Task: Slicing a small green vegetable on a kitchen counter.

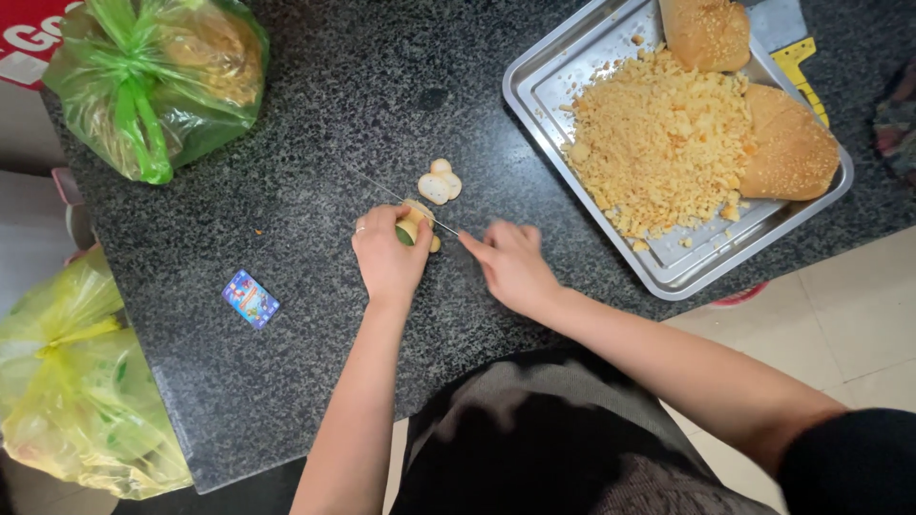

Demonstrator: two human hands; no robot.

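Two hands: both work at the middle of the dark speckled worktop (315, 114).
Left hand (389, 259): grip closed over a small pale piece of food (413, 227), pinning it to the worktop.
Right hand (513, 265): grip closed on a thin knife (405, 203), whose blade crosses the food just beyond the left fingertips.
Cut slices (439, 182): lying just past the blade.
Metal tray (544, 91): to the right, holding crumbs (658, 143) and bread rolls (787, 148).

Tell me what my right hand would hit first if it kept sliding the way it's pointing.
Likely the small food piece that the left hand holds; the right hand points left, its thin knife blade already lying across it.
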